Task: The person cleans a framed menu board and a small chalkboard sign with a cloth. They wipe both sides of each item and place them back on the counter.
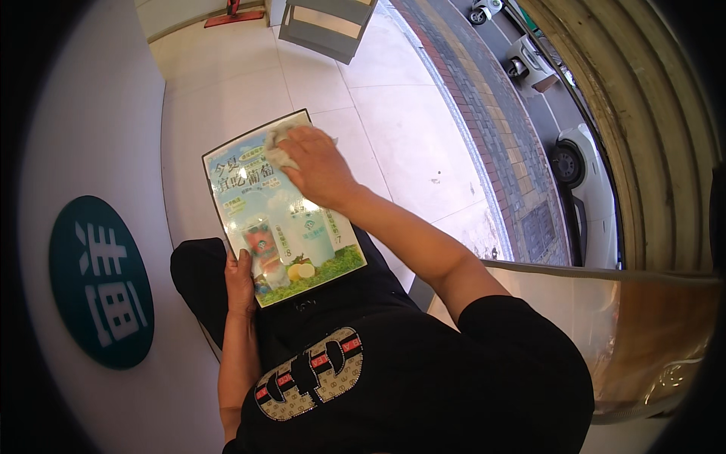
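Note:
A framed drinks poster [283,221] with a thin dark border leans tilted against my lap, its glossy face turned up to me. It bears writing and pictures of two drinks above green leaves. My left hand [240,282] grips its lower left edge, with the thumb on the front; the fingers behind are hidden. Near the poster's top right corner, my right hand [317,167] presses a crumpled pale cloth [278,148] flat against the surface. Part of the cloth is covered by my fingers.
On the left stands a white wall with a round green sign [102,284]. A grey folding board [326,28] and a red mop or squeegee head [235,18] are ahead on the tiled floor [227,85]. To the right are a clear plastic curtain [573,323], a ribbed shutter [629,85] and a parked white car [590,187].

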`<state>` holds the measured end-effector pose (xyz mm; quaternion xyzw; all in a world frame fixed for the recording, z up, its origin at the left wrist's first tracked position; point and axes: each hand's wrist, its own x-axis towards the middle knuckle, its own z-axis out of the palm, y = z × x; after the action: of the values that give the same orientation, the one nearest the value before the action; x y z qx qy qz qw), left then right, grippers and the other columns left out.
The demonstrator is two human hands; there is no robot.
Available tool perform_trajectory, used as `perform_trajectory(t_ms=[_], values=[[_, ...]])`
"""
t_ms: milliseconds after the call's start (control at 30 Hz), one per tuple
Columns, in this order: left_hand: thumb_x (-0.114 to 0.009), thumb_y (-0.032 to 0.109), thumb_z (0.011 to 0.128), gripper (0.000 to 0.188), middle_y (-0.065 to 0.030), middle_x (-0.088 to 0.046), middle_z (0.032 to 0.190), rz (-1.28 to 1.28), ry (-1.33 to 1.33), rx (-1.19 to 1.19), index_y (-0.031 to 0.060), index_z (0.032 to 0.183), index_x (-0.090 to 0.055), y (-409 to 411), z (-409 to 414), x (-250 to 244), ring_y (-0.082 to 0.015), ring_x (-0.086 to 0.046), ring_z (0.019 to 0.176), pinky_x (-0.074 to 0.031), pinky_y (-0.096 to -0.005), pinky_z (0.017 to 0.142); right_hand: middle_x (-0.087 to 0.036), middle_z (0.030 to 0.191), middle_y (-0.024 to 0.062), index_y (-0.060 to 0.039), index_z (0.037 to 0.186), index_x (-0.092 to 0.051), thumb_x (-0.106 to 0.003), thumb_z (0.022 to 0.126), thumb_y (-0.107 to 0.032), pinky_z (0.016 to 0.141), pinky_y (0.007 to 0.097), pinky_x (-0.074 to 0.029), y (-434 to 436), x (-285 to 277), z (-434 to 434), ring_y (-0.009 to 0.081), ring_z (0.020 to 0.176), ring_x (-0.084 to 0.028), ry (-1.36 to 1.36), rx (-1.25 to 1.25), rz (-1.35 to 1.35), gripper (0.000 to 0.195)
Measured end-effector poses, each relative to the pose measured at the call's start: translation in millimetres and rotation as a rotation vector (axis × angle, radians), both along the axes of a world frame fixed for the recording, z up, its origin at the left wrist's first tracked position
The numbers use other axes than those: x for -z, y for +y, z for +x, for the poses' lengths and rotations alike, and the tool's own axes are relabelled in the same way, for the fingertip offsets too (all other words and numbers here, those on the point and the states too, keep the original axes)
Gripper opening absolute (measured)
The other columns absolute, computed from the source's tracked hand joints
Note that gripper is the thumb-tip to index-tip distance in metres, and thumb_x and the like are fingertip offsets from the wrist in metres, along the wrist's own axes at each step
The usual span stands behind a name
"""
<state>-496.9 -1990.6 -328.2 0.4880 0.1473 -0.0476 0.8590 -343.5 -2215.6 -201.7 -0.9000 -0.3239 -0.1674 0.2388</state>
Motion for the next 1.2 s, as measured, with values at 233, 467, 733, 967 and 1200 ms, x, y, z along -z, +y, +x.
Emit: perform_trajectory(t_ms=[233,467,733,967,1200], values=[[-0.064,0.029,0.099,0.046,-0.0059,-0.062,0.124,0.040,-0.052,0.009,0.0047,0.135,-0.050,-4.2,-7.5,-8.0,-0.0154,-0.061,0.108,-0.050,-0.0303,0.094,-0.061,0.122,0.0135,-0.0090,0.116,-0.066,-0.068,0.084,-0.021,0.109,0.0451,-0.038,103.9,38.4,-29.9,0.0326,0.121,-0.053,0.114,-0.493,-0.014,0.034],[-0.072,0.016,0.092,0.035,-0.0056,-0.068,0.111,0.001,0.050,0.026,0.0034,0.121,-0.059,-9.2,1.3,-18.9,-0.0140,-0.065,0.098,-0.052,-0.0298,0.090,-0.065,0.115,0.0088,-0.0116,0.116,-0.064,-0.070,0.081,-0.018,0.099,0.0422,-0.046,92.3,46.3,38.4,0.0287,0.114,-0.059,-0.018,-0.316,-0.039,0.036],[-0.071,0.014,0.092,0.036,-0.0050,-0.068,0.111,0.030,0.094,0.062,0.0042,0.124,-0.059,-9.9,3.8,-19.3,-0.0132,-0.066,0.097,-0.054,-0.0293,0.086,-0.063,0.120,0.0094,-0.0105,0.121,-0.061,-0.067,0.088,-0.016,0.095,0.0431,-0.047,8.2,20.3,67.2,0.0297,0.113,-0.058,0.019,0.101,-0.067,0.034],[-0.070,0.013,0.092,0.036,-0.0046,-0.068,0.112,0.003,0.091,0.066,0.0041,0.126,-0.059,-9.6,3.1,-22.0,-0.0130,-0.066,0.097,-0.053,-0.0289,0.086,-0.051,0.133,0.0115,-0.0115,0.131,-0.054,-0.066,0.087,-0.009,0.103,0.0447,-0.043,-30.0,11.7,14.1,0.0328,0.125,-0.049,0.137,0.221,0.045,0.046],[-0.070,0.011,0.092,0.035,-0.0060,-0.068,0.111,0.009,0.078,0.019,0.0029,0.125,-0.059,-8.9,1.4,-27.5,-0.0144,-0.065,0.098,-0.053,-0.0306,0.088,-0.042,0.142,0.0164,-0.0102,0.134,-0.051,-0.064,0.086,-0.001,0.109,0.0460,-0.039,-37.6,4.1,-65.9,0.0403,0.132,-0.042,0.267,0.155,0.157,0.051]])
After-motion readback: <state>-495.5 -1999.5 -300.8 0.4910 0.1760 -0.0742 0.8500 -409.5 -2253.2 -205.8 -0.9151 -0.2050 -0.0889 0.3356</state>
